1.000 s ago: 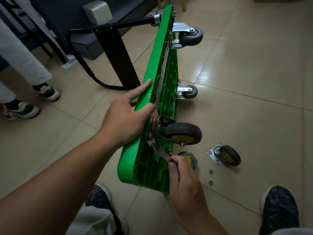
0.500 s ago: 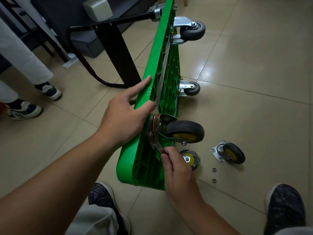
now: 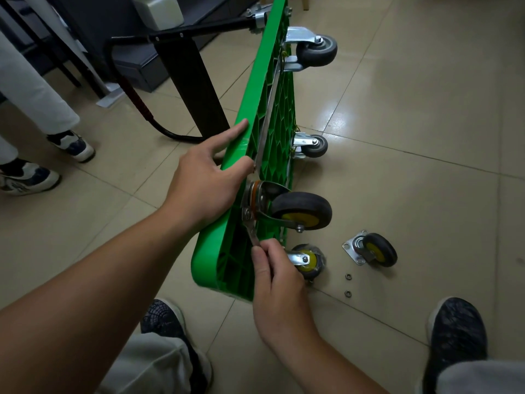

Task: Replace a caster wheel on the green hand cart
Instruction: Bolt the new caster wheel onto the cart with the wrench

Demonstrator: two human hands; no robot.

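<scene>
Green ribbed-plastic hand cart (image 3: 255,115) is on its long edge on the tiled floor (image 3: 426,166), underside facing right. All positions are relative to the cart.

Left hand (image 3: 204,189): palm on the top rim at the near end, thumb hooked over onto the ribbed side, index finger straight along the rim. Other fingers are hidden behind the cart. Looks like it's steadying it.

Right hand (image 3: 281,288): thumb and fingers pinch the low end of a flat steel spanner (image 3: 251,230). The head sits at the lower corner of the mounting plate of the black-tyred, yellow-hubbed caster (image 3: 301,210), at the near upper corner. Can't tell if the head is fully seated on the nut.

Key relation: the fastener lies above the right fingers. The spanner's long axis runs up and slightly left, close along the underside, with the caster fork just to its right. Expect a short swing arc. The right hand is the working hand, and the left sits just above the plate.

Loose black-and-yellow caster (image 3: 372,250) is on the floor to the right of the near end, with two small metal nuts (image 3: 348,276) beside it. Probably not all fasteners are on yet.
</scene>
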